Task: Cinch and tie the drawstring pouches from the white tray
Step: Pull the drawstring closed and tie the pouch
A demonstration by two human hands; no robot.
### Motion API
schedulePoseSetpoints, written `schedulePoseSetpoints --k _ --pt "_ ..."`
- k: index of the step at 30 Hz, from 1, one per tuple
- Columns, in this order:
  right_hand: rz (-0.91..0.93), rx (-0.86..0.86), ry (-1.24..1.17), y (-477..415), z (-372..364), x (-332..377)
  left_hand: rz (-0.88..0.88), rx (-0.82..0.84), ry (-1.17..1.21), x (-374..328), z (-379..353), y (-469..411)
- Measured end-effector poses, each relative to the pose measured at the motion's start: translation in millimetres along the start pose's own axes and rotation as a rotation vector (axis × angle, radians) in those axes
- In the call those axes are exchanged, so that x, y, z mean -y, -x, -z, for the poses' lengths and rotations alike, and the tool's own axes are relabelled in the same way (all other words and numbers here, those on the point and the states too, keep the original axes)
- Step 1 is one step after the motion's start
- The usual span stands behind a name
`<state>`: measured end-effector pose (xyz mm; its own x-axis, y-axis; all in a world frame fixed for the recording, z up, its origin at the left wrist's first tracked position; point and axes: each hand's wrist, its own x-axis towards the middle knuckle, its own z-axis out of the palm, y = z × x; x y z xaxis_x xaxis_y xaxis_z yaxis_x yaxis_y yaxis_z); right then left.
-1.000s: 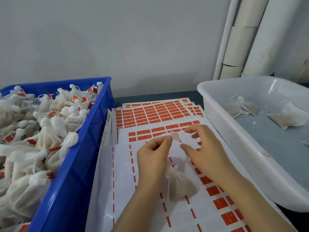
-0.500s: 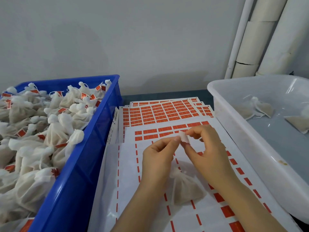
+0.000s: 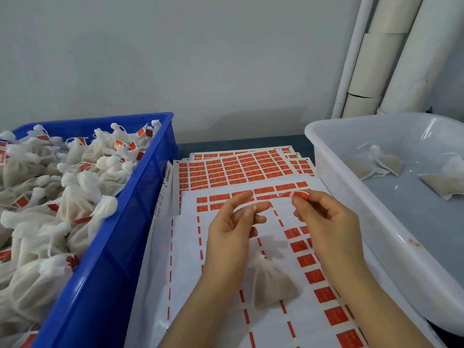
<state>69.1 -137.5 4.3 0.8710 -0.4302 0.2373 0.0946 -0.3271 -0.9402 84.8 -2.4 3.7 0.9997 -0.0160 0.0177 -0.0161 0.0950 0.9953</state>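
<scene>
The small white mesh drawstring pouch (image 3: 272, 285) lies on the white sticker sheets (image 3: 221, 297) at 6 o'clock from both hands, its neck pointing to 11 o'clock toward the nearer left hand (image 3: 233, 222), which pinches what may be its thin white string (image 3: 242, 208), while the right hand (image 3: 326, 222) pinches a red rectangular sticker (image 3: 298, 195).

Non-task items: three.
Blue crate (image 3: 100, 272) left of grip; label sheets (image 3: 238, 167) beneath; white pipes (image 3: 401, 59) well beyond, rightward.

pouch (image 3: 272, 285) on label sheets (image 3: 187, 249) between crate (image 3: 108, 259), left, and tray (image 3: 337, 177), right
</scene>
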Motion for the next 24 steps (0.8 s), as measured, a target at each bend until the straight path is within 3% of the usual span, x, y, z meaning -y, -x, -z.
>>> schedulePoseSetpoints --k 5,17,24 --pt "-0.138 0.031 -0.149 1 -1 0 -0.088 0.004 0.046 -6 3 0" --pt "-0.064 0.283 -0.206 6 -9 11 -0.126 0.132 0.041 -14 0 9" --pt "-0.124 0.300 -0.257 7 -8 8 -0.132 0.178 -0.017 -11 0 10"
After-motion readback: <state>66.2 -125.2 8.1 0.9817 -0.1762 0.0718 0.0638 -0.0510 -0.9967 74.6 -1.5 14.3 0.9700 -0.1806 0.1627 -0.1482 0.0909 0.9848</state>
